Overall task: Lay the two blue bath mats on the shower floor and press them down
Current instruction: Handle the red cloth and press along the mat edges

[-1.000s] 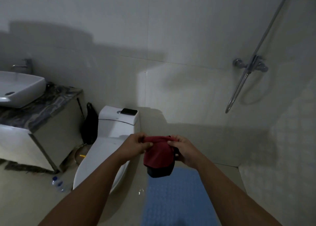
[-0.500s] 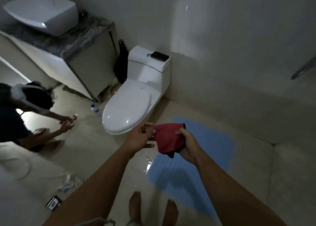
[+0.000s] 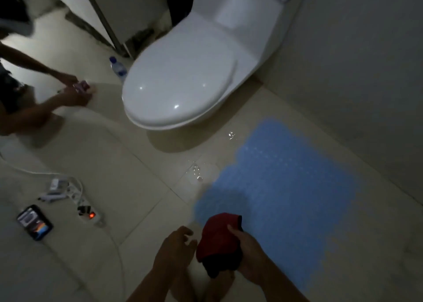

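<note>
Right hand (image 3: 248,254) gripping a bunched red cloth (image 3: 218,238); left hand (image 3: 175,248) hanging empty beside it, fingers loosely curled. Blue bath mat (image 3: 286,192) lying flat on the floor (image 3: 128,164) right of the toilet (image 3: 183,82). No legible writing.

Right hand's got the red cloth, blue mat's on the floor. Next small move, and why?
Probably set the red cloth aside on bare tile, freeing both hands. The right hand grips it while the left hand hangs loose beside it, holding nothing. One blue mat lies flat by the toilet; no second mat is in view, so fetching it likely needs empty hands.
</note>
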